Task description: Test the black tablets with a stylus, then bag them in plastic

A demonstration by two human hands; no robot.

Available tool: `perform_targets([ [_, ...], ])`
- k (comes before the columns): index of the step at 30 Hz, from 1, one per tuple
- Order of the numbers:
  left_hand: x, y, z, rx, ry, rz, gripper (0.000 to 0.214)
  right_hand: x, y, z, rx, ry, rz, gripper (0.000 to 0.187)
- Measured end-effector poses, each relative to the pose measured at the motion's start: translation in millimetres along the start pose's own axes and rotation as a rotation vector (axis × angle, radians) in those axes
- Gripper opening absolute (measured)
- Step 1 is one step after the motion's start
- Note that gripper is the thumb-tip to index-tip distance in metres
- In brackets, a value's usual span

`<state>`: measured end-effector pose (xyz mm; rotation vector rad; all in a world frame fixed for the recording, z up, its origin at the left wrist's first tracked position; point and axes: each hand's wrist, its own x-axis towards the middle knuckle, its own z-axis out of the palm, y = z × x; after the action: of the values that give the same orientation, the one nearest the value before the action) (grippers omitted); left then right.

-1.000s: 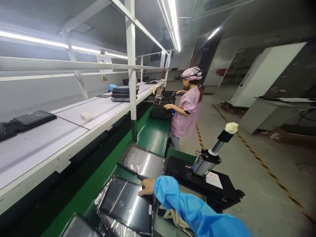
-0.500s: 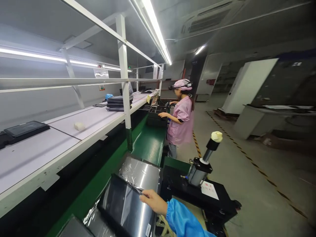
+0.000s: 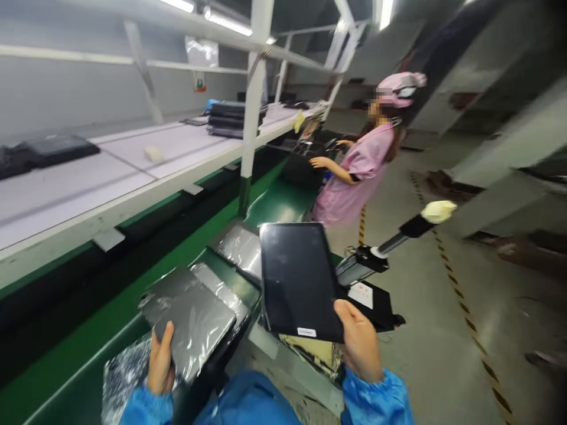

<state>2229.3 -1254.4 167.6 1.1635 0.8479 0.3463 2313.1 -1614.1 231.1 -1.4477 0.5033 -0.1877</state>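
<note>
My right hand (image 3: 361,343) grips the lower right corner of a tablet (image 3: 301,277), thumb on its front edge. The tablet is tilted up, its dark screen towards me, with a small white label near the bottom edge. At the lower left, my left hand (image 3: 160,359) closes on the near edge of a grey tablet in clear plastic film (image 3: 195,319). Its thumb lies on top and its other fingers are partly hidden. More film-wrapped flat pieces (image 3: 241,245) lie beyond on the green surface (image 3: 277,206).
A black press fixture (image 3: 361,268) with a yellow-topped rod stands on the right. A white shelf (image 3: 133,162) with upright posts runs along the left, carrying a stack of dark tablets (image 3: 233,120). A co-worker in pink (image 3: 365,168) stands ahead at the line.
My right hand has lifted the tablet off the pile and turned it upright, up and to the right. My left hand has come into view on the wrapped tablet. The camera view has tilted.
</note>
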Motion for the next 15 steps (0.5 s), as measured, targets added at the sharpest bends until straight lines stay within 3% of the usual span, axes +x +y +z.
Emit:
perform_targets([
  [3,5.5,-4.4,-7.5,-0.079,0.055,-0.014,0.061,-2.7,1.8,-10.7,-0.001,0.137,0.061,0.052],
  [5,7.1,-6.5,-10.2,-0.073,0.064,0.012,0.062,-2.6,2.3,-12.4,-0.011,0.154,0.094,0.05],
  [8,6.5,-14.4,-4.6,-0.067,0.029,0.036,0.066,-0.7,4.6,-7.9,-0.009,0.121,0.123,0.048],
  [12,6.0,-34.4,18.7,-0.017,-0.038,0.114,0.075,5.1,13.8,4.3,-0.065,0.044,0.071,0.05],
  [15,7.9,-48.0,31.3,0.059,-0.002,0.207,0.084,8.9,23.3,15.0,-0.061,-0.032,0.107,0.053],
])
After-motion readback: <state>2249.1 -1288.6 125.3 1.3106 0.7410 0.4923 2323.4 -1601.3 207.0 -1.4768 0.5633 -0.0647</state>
